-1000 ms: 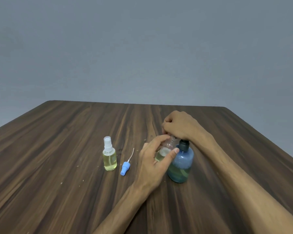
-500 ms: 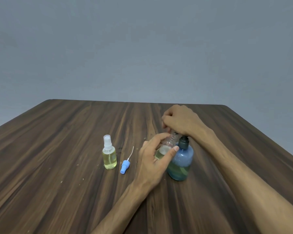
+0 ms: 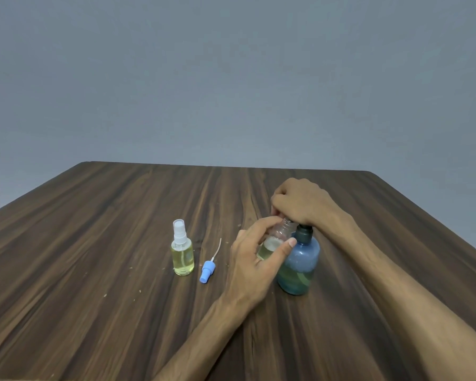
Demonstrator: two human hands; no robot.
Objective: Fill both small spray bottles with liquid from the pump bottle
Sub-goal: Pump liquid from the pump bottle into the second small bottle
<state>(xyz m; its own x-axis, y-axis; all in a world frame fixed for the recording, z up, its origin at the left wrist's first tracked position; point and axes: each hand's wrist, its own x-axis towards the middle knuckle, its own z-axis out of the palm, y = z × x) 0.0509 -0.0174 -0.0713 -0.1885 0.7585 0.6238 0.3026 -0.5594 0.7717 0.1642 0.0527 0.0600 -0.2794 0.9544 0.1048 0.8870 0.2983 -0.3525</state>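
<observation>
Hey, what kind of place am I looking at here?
Probably a plain indoor room, home or a simple recording setup; I can't tell which. A dark wood-grain table stands before a bare grey wall, bearing only a capped clear spray bottle of yellow liquid.

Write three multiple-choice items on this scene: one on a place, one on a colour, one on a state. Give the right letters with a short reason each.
1. Where does the loose spray cap lie?
A. on the table between the capped spray bottle and the left hand
B. on top of the pump bottle
C. at the table's far edge

2. What colour is the pump bottle?
A. red
B. blue
C. white

3. What is the state of the capped spray bottle?
A. lying on its side, empty
B. held in the right hand
C. upright, holding yellowish liquid

Answers:
1 A: it lies on the wood just right of that bottle, short of the left hand.
2 B: its translucent body is blue.
3 C: it stands alone, untouched, while the right hand is on the pump.
</observation>
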